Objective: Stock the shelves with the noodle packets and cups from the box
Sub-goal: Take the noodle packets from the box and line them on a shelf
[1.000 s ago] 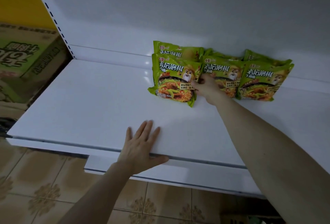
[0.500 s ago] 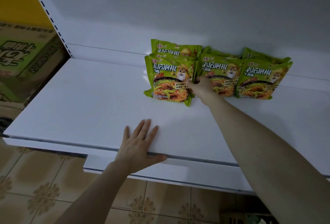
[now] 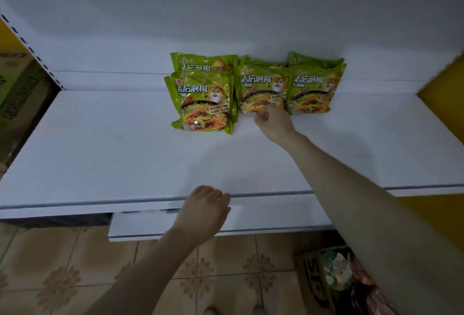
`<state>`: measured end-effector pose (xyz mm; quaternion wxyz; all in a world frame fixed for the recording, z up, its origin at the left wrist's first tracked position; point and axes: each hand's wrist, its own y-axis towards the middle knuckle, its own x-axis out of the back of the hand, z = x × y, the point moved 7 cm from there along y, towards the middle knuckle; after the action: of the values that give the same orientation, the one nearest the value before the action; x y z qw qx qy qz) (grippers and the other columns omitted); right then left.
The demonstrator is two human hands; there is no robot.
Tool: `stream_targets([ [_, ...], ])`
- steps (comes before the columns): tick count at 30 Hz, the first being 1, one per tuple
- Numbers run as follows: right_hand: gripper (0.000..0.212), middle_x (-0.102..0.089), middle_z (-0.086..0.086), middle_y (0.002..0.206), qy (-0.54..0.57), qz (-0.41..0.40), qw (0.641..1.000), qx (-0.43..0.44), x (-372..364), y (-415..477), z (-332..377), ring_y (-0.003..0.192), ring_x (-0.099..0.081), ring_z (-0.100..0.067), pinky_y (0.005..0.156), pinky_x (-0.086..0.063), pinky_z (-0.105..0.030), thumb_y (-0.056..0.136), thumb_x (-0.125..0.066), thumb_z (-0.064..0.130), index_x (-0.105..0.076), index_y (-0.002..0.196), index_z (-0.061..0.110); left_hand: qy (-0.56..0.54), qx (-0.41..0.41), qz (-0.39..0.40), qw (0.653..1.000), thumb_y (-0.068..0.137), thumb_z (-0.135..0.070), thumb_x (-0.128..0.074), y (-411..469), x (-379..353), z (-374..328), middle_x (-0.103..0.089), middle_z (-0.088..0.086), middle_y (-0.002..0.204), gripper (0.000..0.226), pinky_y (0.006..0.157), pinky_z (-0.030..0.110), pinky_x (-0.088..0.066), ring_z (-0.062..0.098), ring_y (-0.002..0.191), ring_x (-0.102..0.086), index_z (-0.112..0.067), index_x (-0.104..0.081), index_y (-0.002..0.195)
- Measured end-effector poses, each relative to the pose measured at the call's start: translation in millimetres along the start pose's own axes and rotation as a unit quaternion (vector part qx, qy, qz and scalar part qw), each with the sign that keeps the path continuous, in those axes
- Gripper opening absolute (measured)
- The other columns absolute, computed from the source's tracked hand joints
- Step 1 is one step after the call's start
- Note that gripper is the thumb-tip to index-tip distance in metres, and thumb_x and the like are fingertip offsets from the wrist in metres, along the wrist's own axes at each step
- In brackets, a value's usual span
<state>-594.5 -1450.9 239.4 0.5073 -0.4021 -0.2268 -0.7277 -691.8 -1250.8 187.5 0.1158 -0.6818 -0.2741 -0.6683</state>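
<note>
Green noodle packets stand in three short rows at the back of the white shelf (image 3: 100,154). The left row's front packet (image 3: 204,103) leans forward, nearer the shelf's front than the others. My right hand (image 3: 272,120) reaches in and its fingers pinch the bottom edge of the middle packet (image 3: 262,86). The right packet (image 3: 315,87) stands beside it, untouched. My left hand (image 3: 203,210) hovers at the shelf's front edge with its fingers loosely bent and holds nothing. The box (image 3: 324,282) with more packets sits on the floor at the lower right.
A lower white shelf (image 3: 150,227) juts out under the front edge. A large green-and-brown carton (image 3: 17,93) stands left of the shelving. A yellow wall panel (image 3: 444,83) borders the shelf's right end. Patterned floor tiles (image 3: 62,277) lie below.
My right hand moved from the gap between the left and middle packets to the middle packet's bottom edge. My left hand lifted from flat on the shelf and curled its fingers.
</note>
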Motion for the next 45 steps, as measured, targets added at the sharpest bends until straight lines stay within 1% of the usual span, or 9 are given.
stream_targets([
  [4,0.016,-0.059,-0.012,0.105,-0.005,0.009,0.998,-0.055,39.2,-56.8,-47.2,0.105,-0.056,-0.030,0.076,-0.039,-0.028,0.094,-0.047,0.023,-0.056,0.095,0.009,-0.013,-0.097,0.079,0.992,0.055,-0.025,-0.080,9.9,-4.2,-82.3,-0.047,-0.005,0.040,0.025,0.039,0.014,-0.032,0.012,0.034,-0.046,-0.021,-0.056,0.050],
  [14,0.019,-0.056,-0.011,0.098,0.042,-0.047,0.949,-0.308,120.5,-253.9,-277.7,0.098,-0.052,-0.025,0.073,-0.034,-0.025,0.095,-0.046,0.021,-0.056,0.102,0.006,-0.037,-0.253,0.222,0.941,0.023,-0.019,-0.090,43.7,-44.6,-271.2,-0.044,-0.002,0.035,0.046,0.043,0.013,-0.013,0.011,0.028,-0.041,-0.020,-0.046,0.039],
  [22,0.023,-0.052,-0.008,0.076,0.062,-0.046,0.876,-0.477,133.1,-408.3,-438.0,0.086,-0.053,-0.032,0.055,-0.034,-0.027,0.095,-0.045,0.019,-0.054,0.078,0.007,0.007,-0.373,0.278,0.885,0.040,-0.025,-0.087,37.8,-119.0,-426.0,-0.053,0.002,0.042,0.033,0.034,0.017,-0.033,0.016,0.034,-0.050,-0.022,-0.055,0.047],
  [25,0.029,-0.061,-0.019,0.103,0.063,-0.030,0.850,-0.523,117.1,-451.0,-486.9,0.099,-0.057,-0.035,0.068,-0.038,-0.031,0.096,-0.046,0.022,-0.057,0.109,0.000,0.003,-0.371,0.314,0.874,0.079,-0.026,-0.066,35.8,-149.9,-460.8,-0.066,0.009,0.079,0.012,0.055,0.028,-0.042,0.026,0.070,-0.063,-0.015,-0.062,0.081],
  [28,0.021,-0.053,-0.011,0.079,0.071,-0.025,0.823,-0.563,88.3,-485.6,-528.6,0.071,-0.052,-0.026,0.061,-0.037,-0.031,0.096,-0.045,0.020,-0.054,0.085,0.004,0.010,-0.358,0.353,0.864,0.095,-0.024,-0.042,31.0,-193.6,-481.9,-0.063,0.010,0.103,0.019,0.068,0.031,-0.042,0.027,0.094,-0.061,-0.012,-0.056,0.101],
  [31,0.026,-0.033,-0.001,0.060,0.082,-0.026,0.802,-0.591,49.4,-508.7,-569.1,0.053,-0.034,-0.015,0.055,-0.032,-0.031,0.095,-0.043,0.016,-0.037,0.069,0.012,-0.004,-0.383,0.328,0.864,0.087,-0.026,-0.060,32.3,-232.6,-504.6,-0.066,0.008,0.085,0.014,0.055,0.027,-0.042,0.024,0.076,-0.065,-0.012,-0.061,0.085],
  [38,0.018,-0.054,-0.017,0.080,0.107,-0.045,0.768,-0.630,-41.6,-528.8,-648.6,0.072,-0.051,-0.029,0.046,-0.025,-0.026,0.096,-0.043,0.019,-0.044,0.084,0.007,0.007,-0.399,0.364,0.842,0.096,-0.024,-0.040,4.1,-380.4,-528.9,-0.062,0.005,0.097,0.019,0.065,0.032,-0.042,0.023,0.088,-0.061,-0.015,-0.056,0.099],
  [42,0.020,-0.058,-0.022,0.115,0.122,-0.057,0.759,-0.637,-88.9,-531.7,-691.1,0.104,-0.056,-0.036,0.068,-0.036,-0.032,0.098,-0.038,0.013,-0.055,0.103,0.003,-0.008,-0.415,0.369,0.832,0.097,-0.026,-0.039,-13.7,-458.5,-549.1,-0.064,0.007,0.099,0.023,0.065,0.032,-0.043,0.024,0.091,-0.063,-0.014,-0.057,0.102],
  [45,0.025,-0.057,-0.020,0.110,0.115,-0.012,0.750,-0.651,-118.7,-535.3,-720.0,0.104,-0.055,-0.033,0.072,-0.038,-0.031,0.098,-0.036,0.009,-0.056,0.109,-0.002,0.000,-0.422,0.382,0.823,0.098,-0.027,-0.038,-21.0,-511.8,-563.1,-0.065,0.009,0.097,0.027,0.068,0.032,-0.046,0.026,0.090,-0.064,-0.011,-0.060,0.099],
])
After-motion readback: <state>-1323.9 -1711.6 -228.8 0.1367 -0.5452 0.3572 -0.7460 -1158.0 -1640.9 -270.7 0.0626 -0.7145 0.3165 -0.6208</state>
